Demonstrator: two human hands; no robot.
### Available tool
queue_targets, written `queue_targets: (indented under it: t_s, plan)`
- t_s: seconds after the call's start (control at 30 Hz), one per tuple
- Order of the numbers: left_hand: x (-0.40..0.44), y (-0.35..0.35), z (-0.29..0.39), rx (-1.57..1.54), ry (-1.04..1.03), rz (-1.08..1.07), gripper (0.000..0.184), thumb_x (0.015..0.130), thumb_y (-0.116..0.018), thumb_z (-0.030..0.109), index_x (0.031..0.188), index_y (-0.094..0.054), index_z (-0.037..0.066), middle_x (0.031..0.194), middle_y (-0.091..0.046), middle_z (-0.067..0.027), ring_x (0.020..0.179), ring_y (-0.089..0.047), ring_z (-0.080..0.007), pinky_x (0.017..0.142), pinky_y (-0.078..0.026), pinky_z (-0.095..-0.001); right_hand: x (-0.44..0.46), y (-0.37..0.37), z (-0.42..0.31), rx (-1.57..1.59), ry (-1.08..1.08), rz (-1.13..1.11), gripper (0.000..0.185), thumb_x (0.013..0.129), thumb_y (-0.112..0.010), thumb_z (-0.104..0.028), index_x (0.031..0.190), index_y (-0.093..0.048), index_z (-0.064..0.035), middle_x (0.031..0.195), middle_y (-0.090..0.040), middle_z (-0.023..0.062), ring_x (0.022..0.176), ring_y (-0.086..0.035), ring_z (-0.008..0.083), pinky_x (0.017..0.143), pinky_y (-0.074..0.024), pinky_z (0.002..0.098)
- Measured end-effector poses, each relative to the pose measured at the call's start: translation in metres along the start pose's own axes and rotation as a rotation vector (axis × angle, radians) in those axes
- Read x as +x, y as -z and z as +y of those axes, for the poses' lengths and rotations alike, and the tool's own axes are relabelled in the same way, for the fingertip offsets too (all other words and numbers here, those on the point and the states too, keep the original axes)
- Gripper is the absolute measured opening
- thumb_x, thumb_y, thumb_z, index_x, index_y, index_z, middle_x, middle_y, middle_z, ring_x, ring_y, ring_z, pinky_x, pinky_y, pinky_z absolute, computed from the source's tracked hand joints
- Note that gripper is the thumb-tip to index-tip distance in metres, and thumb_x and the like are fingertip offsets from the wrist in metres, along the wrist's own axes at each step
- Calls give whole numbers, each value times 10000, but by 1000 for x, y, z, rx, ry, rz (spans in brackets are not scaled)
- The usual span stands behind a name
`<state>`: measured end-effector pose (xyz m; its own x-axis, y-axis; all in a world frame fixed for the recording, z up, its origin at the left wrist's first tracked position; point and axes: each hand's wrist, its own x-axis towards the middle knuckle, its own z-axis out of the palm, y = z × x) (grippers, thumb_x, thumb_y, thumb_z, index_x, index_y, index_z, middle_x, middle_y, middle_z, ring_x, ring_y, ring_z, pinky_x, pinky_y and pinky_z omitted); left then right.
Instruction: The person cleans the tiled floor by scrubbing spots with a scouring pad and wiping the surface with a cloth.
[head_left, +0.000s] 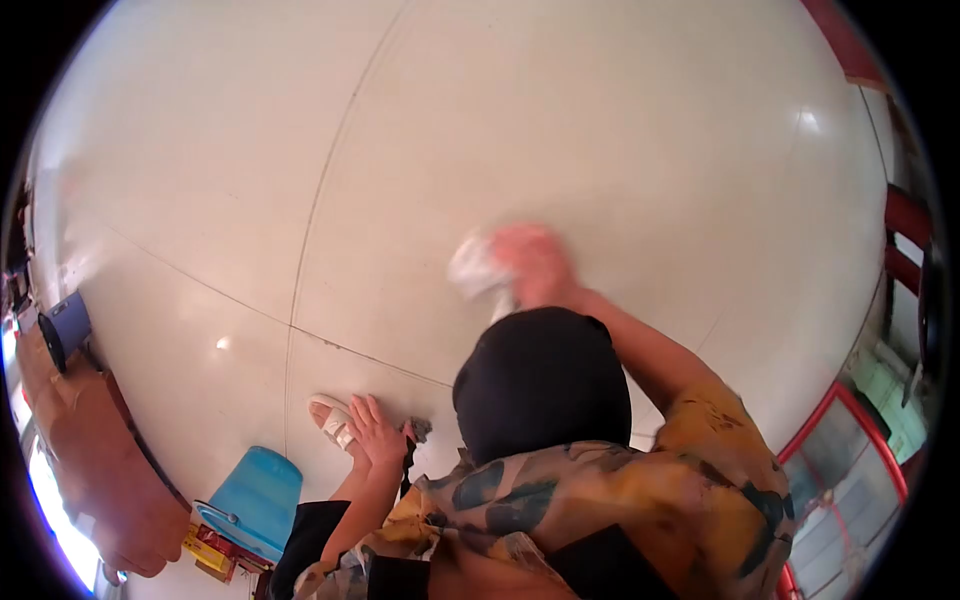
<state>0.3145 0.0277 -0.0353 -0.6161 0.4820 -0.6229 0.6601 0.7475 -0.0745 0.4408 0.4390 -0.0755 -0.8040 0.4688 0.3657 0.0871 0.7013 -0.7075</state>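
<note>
My right hand (535,262) is pressed low over the pale tiled floor (400,200), blurred by motion. Under and beside its fingers is a white cloth (478,265), blurred as well. A rounded shape in black fabric, apparently my knee (545,385), stands just below that hand. To the left, my left hand (372,432) lies flat with its fingers stretched out, by a foot in a light strapped sandal (335,422). A small grey thing (420,430), too small to name, is next to it.
A blue bucket (250,500) stands at lower left, with yellow and red boxes (208,552) beside it. Brown wooden furniture (100,460) and a dark blue cylinder (68,325) line the left edge. A red-framed glass-like panel (840,490) is at lower right.
</note>
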Motion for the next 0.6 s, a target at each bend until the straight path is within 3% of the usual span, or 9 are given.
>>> queue_targets:
  t_s: [0.1, 0.13, 0.17, 0.23, 0.3, 0.43, 0.47, 0.5, 0.6]
  plan:
    - [-5, -9, -4, 73, -51, 139, 713, 698, -717, 350, 1240, -402, 10, 1386, -326, -258, 1302, -316, -379, 1028, -268, -522, -76, 112, 50, -517, -460, 234, 454, 735, -533, -39, 1189, -550, -28, 1220, -546, 157, 1175, -464, 327, 1016, -331, 444]
    - [-4, -11, -7, 37, 23, -21, 667, 699, -716, 347, 1200, -427, 14, 1349, -364, -250, 1256, -358, -383, 990, -309, -504, -103, 140, 71, -668, -674, 290, 471, 748, -534, -30, 1219, -534, -28, 1237, -539, 156, 1195, -449, 343, 1028, -325, 453]
    - [-3, -15, -10, 1, 96, -181, 623, 700, -716, 345, 1160, -452, 18, 1312, -401, -243, 1211, -401, -387, 952, -350, -487, -108, 144, 81, -680, -710, 363, 481, 746, -542, -31, 1227, -522, -22, 1244, -531, 166, 1202, -443, 348, 1031, -323, 455]
    - [-5, -14, 10, -31, 123, -236, 542, 706, -712, 340, 1084, -485, 25, 1203, -476, -222, 1106, -477, -374, 873, -410, -454, -108, 153, 106, -707, -764, 517, 505, 744, -557, -34, 1245, -499, -11, 1259, -514, 186, 1217, -430, 358, 1036, -320, 459]
    - [-21, -27, 29, -96, 135, -290, 522, 712, -710, 322, 1078, -484, 26, 1165, -488, -207, 1070, -486, -350, 851, -417, -438, -90, 86, 114, -964, -737, 533, 550, 731, -581, -43, 1266, -464, 4, 1281, -482, 222, 1226, -413, 387, 1038, -317, 475]
    - [-43, -51, 43, -212, 108, -408, 483, 724, -707, 285, 1065, -483, 27, 1091, -511, -175, 999, -504, -302, 807, -430, -406, 8, -21, 47, -449, -382, 205, 567, 688, -540, -10, 1249, -468, 16, 1262, -486, 230, 1194, -440, 387, 1033, -326, 494]
    - [-43, -54, 42, -232, 96, -435, 473, 727, -707, 276, 1061, -483, 27, 1072, -516, -168, 982, -509, -290, 796, -433, -398, 20, -48, 33, -319, -199, 173, 518, 714, -521, -13, 1231, -490, 11, 1252, -504, 204, 1192, -454, 363, 1032, -336, 484]
    - [-42, -55, 39, -254, 80, -460, 463, 730, -706, 267, 1058, -483, 28, 1053, -522, -160, 964, -514, -279, 785, -436, -391, 26, -77, 18, -159, -195, 19, 448, 763, -493, -46, 1207, -513, 8, 1261, -504, 181, 1212, -444, 345, 1042, -328, 469]
    - [-26, -51, 17, -337, 1, -572, 435, 739, -704, 239, 1049, -482, 29, 997, -539, -136, 911, -527, -243, 753, -446, -367, 29, -132, -34, -89, 256, -240, 427, 744, -528, -93, 1160, -531, 1, 1282, -488, 165, 1236, -418, 322, 1067, -303, 427]
